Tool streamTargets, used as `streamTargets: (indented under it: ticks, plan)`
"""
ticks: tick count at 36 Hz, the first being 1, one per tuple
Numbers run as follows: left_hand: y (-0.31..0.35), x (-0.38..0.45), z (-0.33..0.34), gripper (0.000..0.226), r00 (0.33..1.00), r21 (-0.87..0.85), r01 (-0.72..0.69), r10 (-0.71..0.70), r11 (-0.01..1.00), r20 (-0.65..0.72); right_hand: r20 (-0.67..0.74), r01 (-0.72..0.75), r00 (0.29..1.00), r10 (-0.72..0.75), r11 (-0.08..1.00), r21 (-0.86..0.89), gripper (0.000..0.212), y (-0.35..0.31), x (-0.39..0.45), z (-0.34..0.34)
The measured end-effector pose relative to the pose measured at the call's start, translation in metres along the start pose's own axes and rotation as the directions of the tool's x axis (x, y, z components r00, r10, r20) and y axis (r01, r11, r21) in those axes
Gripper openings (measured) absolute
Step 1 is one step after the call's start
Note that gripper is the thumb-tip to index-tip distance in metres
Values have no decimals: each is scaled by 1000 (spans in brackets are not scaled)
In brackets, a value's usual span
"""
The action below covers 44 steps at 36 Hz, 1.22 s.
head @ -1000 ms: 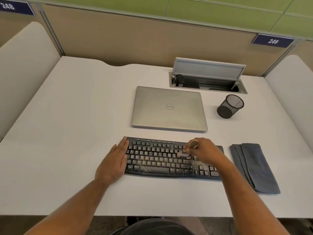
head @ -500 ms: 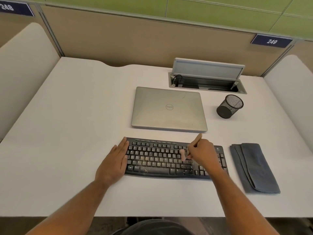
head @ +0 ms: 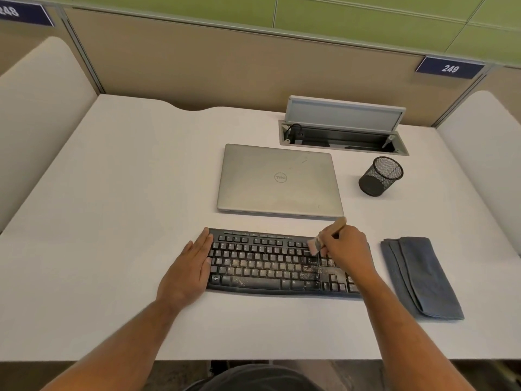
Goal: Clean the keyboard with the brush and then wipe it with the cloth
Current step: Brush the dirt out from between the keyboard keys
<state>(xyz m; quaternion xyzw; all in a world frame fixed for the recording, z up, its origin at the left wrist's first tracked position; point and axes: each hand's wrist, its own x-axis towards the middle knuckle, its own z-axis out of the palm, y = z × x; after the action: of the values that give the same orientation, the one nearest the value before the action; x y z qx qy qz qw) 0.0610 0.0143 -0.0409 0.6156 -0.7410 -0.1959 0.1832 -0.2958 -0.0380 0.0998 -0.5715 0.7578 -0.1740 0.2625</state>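
The brush [head: 321, 241] is gripped by the right hand [head: 345, 248] over the keyboard [head: 265, 263] (dusty); its end is steadied by the flat, unclenched left hand [head: 189, 270].

The bench [head: 118, 210] is lit brightly and evenly from above. Only soft, faint shadows are seen. Straight lines are bent near the edges. The brush [head: 324, 238] is slightly blurred.
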Motion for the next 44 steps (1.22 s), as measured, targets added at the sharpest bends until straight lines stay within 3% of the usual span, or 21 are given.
streamTargets:
  ticks: [2, 5, 8, 14, 19, 22, 27, 35, 40, 44]
  plan:
    - [1, 0, 0, 63, 1000, 1, 0, 0, 1000, 3, -50, 4, 999, -5, 1000, -15, 44, 3, -1, 2]
    - [1, 0, -1, 63, 1000, 1, -4, 4, 1000, 2, 12, -42, 999, 43, 997, -62, 57, 11, 0, 6]
    - [0, 0, -1, 62, 1000, 0, 1, -1, 1000, 2, 77, -44, 996, 51, 995, -91, 46, 17, 6, 2]
    - [2, 0, -1, 62, 1000, 3, -4, 4, 1000, 0, -80, -32, 996, 37, 997, 65, 50, 19, 7, 3]
    - [2, 0, -2, 62, 1000, 7, -3, 3, 1000, -1, -6, -66, 998, 66, 997, -34, 55, 21, 2, 6]
    - [2, -1, -2, 62, 1000, 8, 0, 0, 1000, 4, 70, -94, 993, 100, 991, -94, 38, 20, 5, 1]
    - [2, 0, -1, 62, 1000, 11, 2, -2, 1000, 1, -71, -69, 995, 70, 997, 20, 49, 22, 0, 4]
    - [0, -1, 0, 62, 1000, 9, 18, -18, 1000, 13, 54, -107, 992, 111, 992, -71, 42, 27, -5, 4]
    - [1, 0, 0, 62, 1000, 7, 11, -12, 1000, 8, -59, -58, 997, 57, 998, -2, 36, 21, -15, 2]
    - [2, 0, -1, 63, 1000, 3, 8, -8, 1000, 3, 44, -97, 994, 99, 994, -45, 35, 24, -18, 7]
